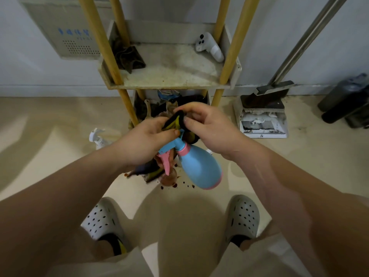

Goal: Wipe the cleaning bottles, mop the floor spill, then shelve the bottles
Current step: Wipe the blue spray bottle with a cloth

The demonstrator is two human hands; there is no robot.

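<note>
blue spray bottle with pink collar and trigger is held tilted above the floor, nozzle end up, directly over the dark red spill. left hand is clenched on the bottle's spray head. right hand is pinching a black-and-yellow cloth against the nozzle; both grips are closed. a 2nd white spray bottle is lying on the floor to the left, by the shelf leg. a brown rag and a white controller are sitting on the shelf tier. a dustpan is seen on the right.
</note>
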